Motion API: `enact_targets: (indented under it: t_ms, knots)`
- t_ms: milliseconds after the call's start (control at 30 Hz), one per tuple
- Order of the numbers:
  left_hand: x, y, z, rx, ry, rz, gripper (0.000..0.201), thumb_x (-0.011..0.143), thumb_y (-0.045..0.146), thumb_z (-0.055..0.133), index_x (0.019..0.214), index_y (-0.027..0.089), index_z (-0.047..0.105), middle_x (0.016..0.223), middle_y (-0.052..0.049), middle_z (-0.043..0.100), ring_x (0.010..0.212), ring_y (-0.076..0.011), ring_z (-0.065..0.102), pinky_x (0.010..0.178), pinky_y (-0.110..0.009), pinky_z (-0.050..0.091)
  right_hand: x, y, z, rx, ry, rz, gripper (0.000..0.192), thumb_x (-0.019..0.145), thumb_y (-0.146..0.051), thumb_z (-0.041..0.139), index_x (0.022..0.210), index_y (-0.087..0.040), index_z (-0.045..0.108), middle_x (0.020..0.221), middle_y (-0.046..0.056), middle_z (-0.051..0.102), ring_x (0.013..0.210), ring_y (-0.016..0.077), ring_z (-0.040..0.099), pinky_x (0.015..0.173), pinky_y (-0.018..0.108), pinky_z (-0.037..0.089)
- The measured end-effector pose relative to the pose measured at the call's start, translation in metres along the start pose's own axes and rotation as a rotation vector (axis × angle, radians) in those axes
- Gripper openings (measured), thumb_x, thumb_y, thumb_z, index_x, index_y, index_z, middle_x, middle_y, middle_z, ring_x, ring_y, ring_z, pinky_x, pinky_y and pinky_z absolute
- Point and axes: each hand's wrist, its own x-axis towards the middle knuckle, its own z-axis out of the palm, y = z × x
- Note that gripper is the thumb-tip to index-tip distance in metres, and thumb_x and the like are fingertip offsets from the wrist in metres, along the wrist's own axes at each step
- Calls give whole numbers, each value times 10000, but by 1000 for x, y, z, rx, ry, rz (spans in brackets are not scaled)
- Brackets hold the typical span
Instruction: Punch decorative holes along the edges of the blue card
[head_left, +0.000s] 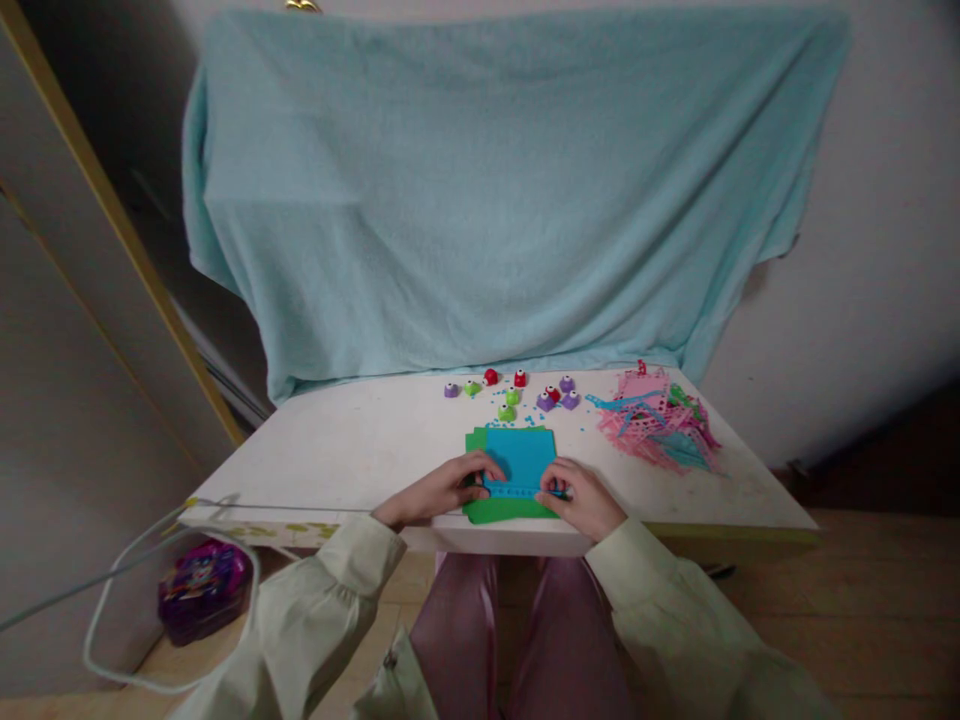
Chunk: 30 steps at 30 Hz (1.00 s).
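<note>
At the near edge of the white table [360, 440], the left hand [442, 490] and the right hand [581, 497] both pressed on a blue sheet [521, 455], which lay on top of a green sheet [495, 508]. The fingers of each hand were curled over the blue sheet's front edge; whether they pinched it or only held it flat, I could not tell.

A slip seemed possible, because both sheets looked smooth and thin, like craft foam or card, and the blue one could slide over the green one. The green sheet also reached close to the table edge, so a push could send it off.

Behind them stood small rounded punches [517, 392] in purple, red and green, glossy like plastic, with tiny blue bits around. To the right lay a loose pile of pink and blue strips [656, 425].
</note>
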Motion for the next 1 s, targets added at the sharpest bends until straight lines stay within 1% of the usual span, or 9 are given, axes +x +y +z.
enact_targets:
  t_ms: [133, 233, 333, 400, 533, 633, 733, 833, 1000]
  knots:
    - [3, 5, 4, -24, 35, -59, 262, 880, 316, 565, 1121, 210, 567, 1039, -49, 577, 937, -180, 538, 820, -292, 434, 1, 1, 0, -6, -10, -1, 109, 751, -170, 666, 696, -207, 581, 724, -9, 553, 702, 153, 513, 652, 265, 401]
    - [8, 8, 11, 22, 78, -149, 264, 879, 395, 555, 1041, 188, 580, 865, -15, 570, 769, -151, 527, 686, -247, 423, 1, 0, -1, -9, -12, 2, 104, 749, -176, 668, 698, -207, 584, 726, -9, 553, 702, 152, 513, 646, 264, 399]
    - [12, 8, 19, 69, 99, -192, 254, 869, 399, 561, 1000, 183, 572, 724, 21, 518, 660, -130, 482, 603, -221, 376, 1, -2, -1, -10, -12, 5, 109, 748, -174, 668, 696, -209, 580, 725, -11, 550, 700, 151, 510, 645, 263, 398]
    - [12, 7, 21, 86, 108, -189, 233, 874, 380, 552, 1004, 188, 566, 705, 26, 503, 643, -126, 466, 588, -219, 357, 2, -2, -1, -10, -18, 6, 113, 747, -169, 669, 694, -210, 578, 724, -14, 547, 698, 150, 508, 646, 263, 396]
    - [12, 6, 22, 109, 107, -166, 224, 887, 360, 531, 1032, 193, 566, 706, 23, 491, 640, -128, 452, 582, -222, 347, 2, -1, 0, -16, -16, 12, 112, 745, -164, 667, 695, -209, 578, 726, -14, 544, 703, 150, 506, 647, 262, 390]
    - [11, 5, 23, 117, 91, -117, 258, 906, 350, 513, 1108, 199, 570, 718, 18, 486, 652, -131, 454, 606, -227, 363, 2, 0, 1, -24, -14, 16, 118, 739, -153, 669, 693, -205, 574, 724, -15, 540, 700, 147, 501, 649, 260, 384]
    - [10, 4, 22, 159, 82, 9, 281, 939, 319, 467, 1167, 225, 600, 815, -21, 509, 766, -153, 489, 709, -254, 400, 2, 0, 1, -28, -18, 17, 119, 733, -145, 673, 694, -198, 574, 724, -16, 537, 697, 142, 498, 646, 255, 379]
    - [8, 8, 21, 219, 44, 121, 305, 959, 278, 411, 1142, 255, 654, 926, -60, 503, 884, -175, 496, 792, -285, 419, 3, -1, 0, -31, -31, 21, 118, 726, -142, 676, 694, -193, 575, 725, -16, 534, 701, 141, 500, 646, 251, 377]
    - [2, 22, 20, 370, 21, 151, 370, 954, 179, 372, 1190, 311, 624, 1087, -71, 465, 966, -185, 487, 879, -330, 428, 2, -3, 0, -43, -24, 28, 115, 725, -128, 665, 701, -193, 573, 732, -17, 533, 704, 141, 503, 651, 249, 380]
